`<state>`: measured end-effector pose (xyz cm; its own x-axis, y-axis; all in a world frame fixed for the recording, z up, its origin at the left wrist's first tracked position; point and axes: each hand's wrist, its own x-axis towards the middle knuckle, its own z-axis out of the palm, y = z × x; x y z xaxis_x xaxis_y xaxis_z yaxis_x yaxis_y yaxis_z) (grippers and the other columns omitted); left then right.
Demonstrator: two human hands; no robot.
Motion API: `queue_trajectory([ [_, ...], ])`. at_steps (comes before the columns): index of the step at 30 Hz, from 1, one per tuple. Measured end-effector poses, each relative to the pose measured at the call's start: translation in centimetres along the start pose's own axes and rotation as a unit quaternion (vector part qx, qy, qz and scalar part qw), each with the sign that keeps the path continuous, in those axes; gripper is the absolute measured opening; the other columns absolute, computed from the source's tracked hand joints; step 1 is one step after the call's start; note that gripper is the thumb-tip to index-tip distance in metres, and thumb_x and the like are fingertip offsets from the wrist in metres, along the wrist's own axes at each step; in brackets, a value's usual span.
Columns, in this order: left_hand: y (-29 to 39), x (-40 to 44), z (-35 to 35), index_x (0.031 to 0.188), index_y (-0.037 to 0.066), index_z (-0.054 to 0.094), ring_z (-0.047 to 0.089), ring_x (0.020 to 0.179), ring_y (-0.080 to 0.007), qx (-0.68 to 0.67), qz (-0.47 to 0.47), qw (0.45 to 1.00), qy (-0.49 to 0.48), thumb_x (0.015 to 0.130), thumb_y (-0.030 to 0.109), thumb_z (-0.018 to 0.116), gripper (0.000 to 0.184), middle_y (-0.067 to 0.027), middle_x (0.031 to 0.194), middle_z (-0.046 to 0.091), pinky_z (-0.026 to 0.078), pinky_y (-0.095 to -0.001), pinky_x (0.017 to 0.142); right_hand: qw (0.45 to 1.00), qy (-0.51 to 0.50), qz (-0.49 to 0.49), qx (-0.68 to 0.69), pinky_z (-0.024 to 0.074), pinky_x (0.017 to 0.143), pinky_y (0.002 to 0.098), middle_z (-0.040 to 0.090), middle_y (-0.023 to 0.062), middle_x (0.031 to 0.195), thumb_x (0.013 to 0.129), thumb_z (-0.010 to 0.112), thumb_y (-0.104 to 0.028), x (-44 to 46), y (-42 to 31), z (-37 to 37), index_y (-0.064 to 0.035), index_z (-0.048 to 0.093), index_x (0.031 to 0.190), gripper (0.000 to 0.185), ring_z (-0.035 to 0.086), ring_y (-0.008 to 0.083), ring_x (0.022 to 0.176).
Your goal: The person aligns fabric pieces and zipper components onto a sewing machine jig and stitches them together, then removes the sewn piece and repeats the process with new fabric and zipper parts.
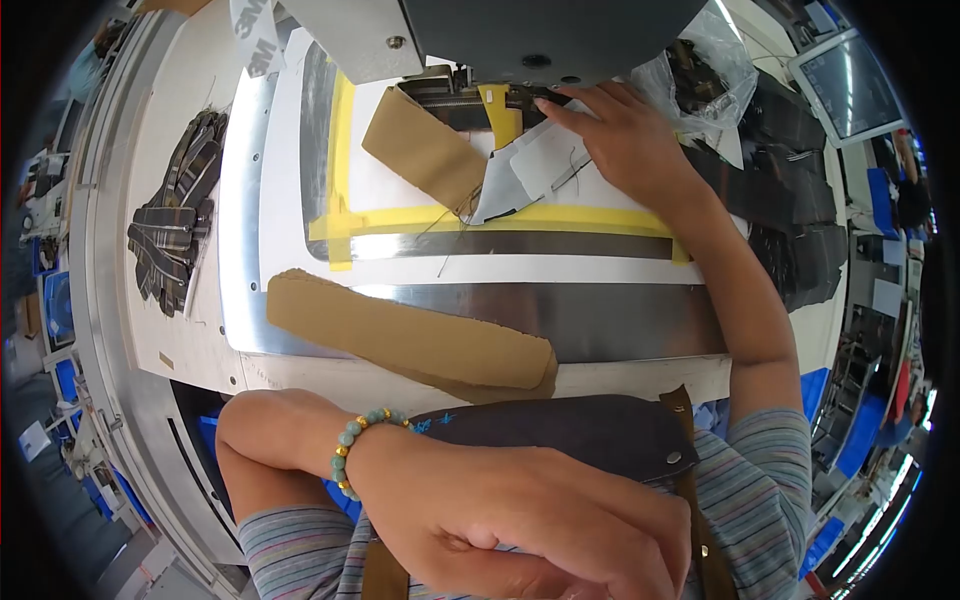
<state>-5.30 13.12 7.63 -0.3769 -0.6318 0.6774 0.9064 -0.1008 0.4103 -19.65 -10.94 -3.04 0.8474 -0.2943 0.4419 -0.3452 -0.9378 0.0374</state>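
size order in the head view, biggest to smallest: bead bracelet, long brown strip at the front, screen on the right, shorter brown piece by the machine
1. long brown strip
2. screen and shorter brown piece: too alike to rank
3. bead bracelet

machine head (560, 40): cut off, 12 o'clock. left hand (540, 515): fingertips obscured, 6 o'clock. screen (848, 85): details illegible, 2 o'clock.
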Motion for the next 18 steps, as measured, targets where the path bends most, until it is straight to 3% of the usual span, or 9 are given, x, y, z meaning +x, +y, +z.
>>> queue_trajectory([
  [4, -0.3, -0.8, 1.8, 0.130, -0.009, 0.065, 0.061, 0.089, -0.0210, -0.030, -0.014, 0.998, 0.060, 0.106, -0.001, 0.047, 0.031, -0.0183, 0.124, 0.065, 0.052, -0.0289, 0.074, 1.000, -0.011, 0.011, 0.008, 0.0557, 0.098, 0.0423, 0.067, 0.0057, 0.131, 0.086, 0.070, -0.002, 0.2, -0.1, 0.0, -0.0151, 0.073, 0.129, 0.045, 0.065, 0.0269, 0.118],
  [7, -1.5, -0.3, 2.8, 0.134, -0.006, 0.062, 0.061, 0.100, -0.0194, 0.014, 0.025, 0.995, 0.092, 0.107, 0.002, 0.048, 0.032, -0.0160, 0.129, 0.063, 0.051, -0.0283, 0.078, 1.000, -0.013, 0.008, 0.010, 0.0557, 0.098, 0.0424, 0.067, 0.0064, 0.131, 0.086, 0.070, -0.001, 0.2, -0.2, -0.2, -0.0143, 0.073, 0.128, 0.044, 0.065, 0.0278, 0.119],
  [8, -0.4, -0.7, 3.0, 0.134, -0.003, 0.063, 0.062, 0.106, -0.0189, 0.006, -0.020, 0.997, 0.075, 0.108, 0.005, 0.050, 0.031, -0.0138, 0.130, 0.063, 0.052, -0.0286, 0.081, 1.000, -0.011, 0.006, 0.008, 0.0557, 0.098, 0.0424, 0.067, 0.0066, 0.131, 0.086, 0.069, -0.001, 0.3, -0.2, -0.4, -0.0140, 0.074, 0.128, 0.044, 0.065, 0.0281, 0.119],
  [10, 1.7, -0.7, 2.4, 0.130, -0.001, 0.063, 0.062, 0.113, -0.0243, 0.023, -0.091, 0.995, 0.031, 0.106, 0.006, 0.053, 0.027, -0.0141, 0.129, 0.063, 0.053, -0.0343, 0.088, 1.000, -0.010, 0.003, 0.006, 0.0559, 0.098, 0.0421, 0.067, 0.0066, 0.131, 0.086, 0.069, 0.000, 0.3, -0.3, -0.5, -0.0139, 0.074, 0.127, 0.044, 0.066, 0.0280, 0.119],
  [12, 3.5, -0.3, 0.5, 0.119, -0.003, 0.065, 0.063, 0.112, -0.0359, 0.073, -0.142, 0.987, -0.024, 0.101, 0.004, 0.055, 0.022, -0.0192, 0.122, 0.062, 0.053, -0.0453, 0.095, 1.000, -0.008, 0.002, 0.006, 0.0562, 0.098, 0.0419, 0.067, 0.0066, 0.130, 0.085, 0.069, 0.000, 0.3, -0.5, -0.4, -0.0138, 0.074, 0.127, 0.044, 0.066, 0.0279, 0.118],
  [13, 4.1, -0.7, -0.2, 0.121, -0.003, 0.065, 0.063, 0.115, -0.0362, 0.184, -0.162, 0.969, -0.040, 0.103, 0.009, 0.057, 0.023, -0.0185, 0.122, 0.064, 0.054, -0.0462, 0.096, 1.000, -0.008, 0.003, 0.007, 0.0564, 0.097, 0.0418, 0.067, 0.0067, 0.130, 0.085, 0.069, 0.000, 0.3, -0.5, -0.4, -0.0139, 0.074, 0.127, 0.044, 0.066, 0.0279, 0.118],
  [15, 4.7, -2.5, -1.9, 0.126, -0.002, 0.064, 0.064, 0.120, -0.0368, 0.394, -0.196, 0.895, -0.074, 0.106, 0.019, 0.061, 0.030, -0.0172, 0.124, 0.066, 0.054, -0.0479, 0.098, 1.000, -0.006, 0.007, 0.009, 0.0568, 0.097, 0.0417, 0.067, 0.0067, 0.130, 0.084, 0.069, 0.000, 0.2, -0.4, -0.5, -0.0139, 0.074, 0.126, 0.045, 0.066, 0.0278, 0.118],
  [17, 4.7, -4.9, -3.9, 0.127, 0.002, 0.066, 0.061, 0.125, -0.0336, 0.702, -0.262, 0.658, -0.073, 0.104, 0.030, 0.061, 0.036, -0.0149, 0.130, 0.065, 0.052, -0.0455, 0.103, 1.000, -0.003, 0.009, 0.017, 0.0572, 0.096, 0.0415, 0.067, 0.0065, 0.130, 0.083, 0.070, 0.000, 0.2, -0.5, -0.5, -0.0139, 0.074, 0.125, 0.045, 0.066, 0.0276, 0.118],
  [18, 4.4, -6.3, -4.6, 0.129, 0.002, 0.064, 0.060, 0.126, -0.0330, 0.753, -0.250, 0.599, -0.109, 0.102, 0.032, 0.063, 0.041, -0.0149, 0.130, 0.064, 0.050, -0.0450, 0.104, 1.000, 0.000, 0.003, 0.018, 0.0573, 0.096, 0.0415, 0.067, 0.0065, 0.130, 0.083, 0.070, 0.000, 0.1, -0.4, -0.5, -0.0138, 0.074, 0.125, 0.045, 0.066, 0.0276, 0.117],
])
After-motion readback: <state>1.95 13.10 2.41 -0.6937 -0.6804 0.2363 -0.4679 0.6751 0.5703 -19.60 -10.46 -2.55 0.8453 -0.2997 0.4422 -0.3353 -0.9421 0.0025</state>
